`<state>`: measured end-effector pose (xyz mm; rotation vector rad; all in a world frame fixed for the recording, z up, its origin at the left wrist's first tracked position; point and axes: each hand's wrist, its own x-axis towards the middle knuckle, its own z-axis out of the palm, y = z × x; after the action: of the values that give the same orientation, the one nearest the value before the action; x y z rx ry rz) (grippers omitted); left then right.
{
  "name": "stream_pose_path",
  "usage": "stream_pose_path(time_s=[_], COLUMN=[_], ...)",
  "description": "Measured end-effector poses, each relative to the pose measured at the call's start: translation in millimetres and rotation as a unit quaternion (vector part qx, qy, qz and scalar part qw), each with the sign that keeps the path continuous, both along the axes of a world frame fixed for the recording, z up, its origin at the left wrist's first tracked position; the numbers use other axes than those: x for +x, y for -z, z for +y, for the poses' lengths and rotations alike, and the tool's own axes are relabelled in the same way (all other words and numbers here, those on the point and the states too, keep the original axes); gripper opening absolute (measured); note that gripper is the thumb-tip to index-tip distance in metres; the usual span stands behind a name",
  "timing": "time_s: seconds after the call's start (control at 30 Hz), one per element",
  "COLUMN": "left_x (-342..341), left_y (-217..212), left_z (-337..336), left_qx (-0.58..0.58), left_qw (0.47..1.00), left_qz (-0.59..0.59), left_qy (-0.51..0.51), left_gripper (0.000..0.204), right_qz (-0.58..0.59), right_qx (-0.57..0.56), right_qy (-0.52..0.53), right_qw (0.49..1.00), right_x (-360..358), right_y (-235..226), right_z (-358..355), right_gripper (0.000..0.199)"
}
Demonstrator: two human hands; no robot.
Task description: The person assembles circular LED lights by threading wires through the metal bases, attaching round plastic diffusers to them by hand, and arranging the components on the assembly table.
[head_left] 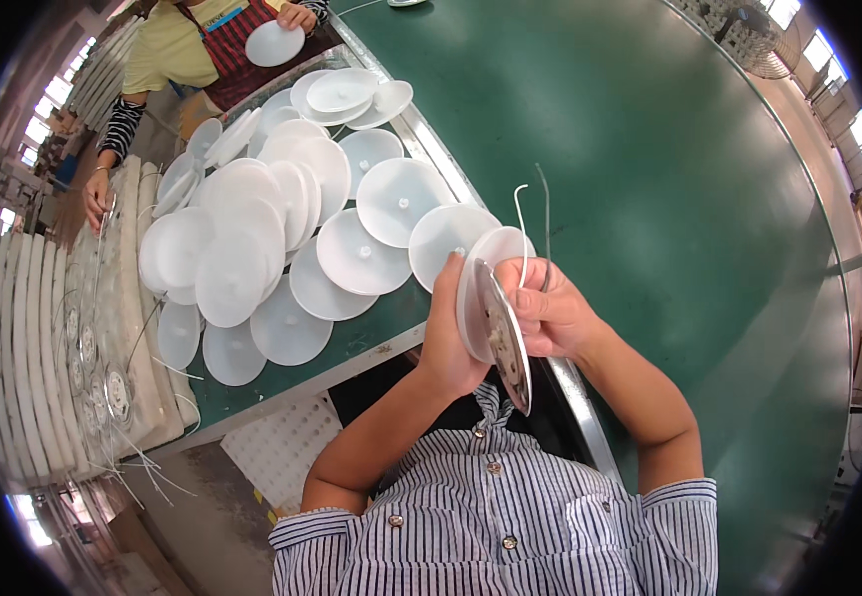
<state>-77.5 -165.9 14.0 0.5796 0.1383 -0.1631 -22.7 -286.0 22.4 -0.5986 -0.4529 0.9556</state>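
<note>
My left hand (448, 333) and my right hand (548, 313) together hold a round white disc with a metal plate on its back (497, 323), seen almost edge-on above my striped shirt. A white wire and a grey wire (530, 228) rise from my right hand's fingers. Just beyond my hands lies a pile of several white round discs (282, 219) on the green table (649, 199).
A person in a yellow shirt and red apron holds one white disc (274, 44) at the far end. Stacked white trays with finished discs and wires (93, 358) stand at the left. A white perforated panel (282, 447) sits below the table edge.
</note>
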Motion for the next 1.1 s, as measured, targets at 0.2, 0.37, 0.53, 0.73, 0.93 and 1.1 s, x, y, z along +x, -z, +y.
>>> stream_pose_path(time_s=[0.2, 0.37, 0.53, 0.73, 0.93, 1.1], left_x=[-8.9, -14.8, -26.1, -32.0, -31.4, -31.3], left_y=[-6.0, -5.5, -6.7, 4.2, -0.5, 8.6], left_z=[3.7, 20.6, 25.8, 24.9, 16.2, 21.8], left_qx=[-0.037, -0.092, -0.012, -0.015, 0.076, -0.076], left_qw=[0.999, 0.995, 0.994, 0.990, 0.974, 0.989], left_qz=[-0.001, 0.000, -0.093, -0.091, -0.214, -0.108], left_qy=[-0.019, -0.044, -0.063, -0.104, 0.006, 0.060], left_gripper=[0.071, 0.078, 0.076, 0.075, 0.090, 0.082], right_qz=[0.026, 0.259, 0.258, 0.243, 0.281, 0.111], right_qx=[-0.048, 0.059, 0.026, 0.065, -0.064, -0.029], right_qy=[0.026, 0.065, 0.137, 0.082, 0.133, 0.021], right_qw=[0.998, 0.962, 0.956, 0.964, 0.948, 0.993], right_x=[-2.7, -4.5, -6.0, -12.2, -11.7, -6.1], right_y=[14.9, 12.5, 34.5, 33.1, 8.7, 30.0], right_z=[-12.9, -34.6, -26.9, -8.4, 2.1, -0.8], right_gripper=[0.019, 0.035, 0.041, 0.035, 0.030, 0.017])
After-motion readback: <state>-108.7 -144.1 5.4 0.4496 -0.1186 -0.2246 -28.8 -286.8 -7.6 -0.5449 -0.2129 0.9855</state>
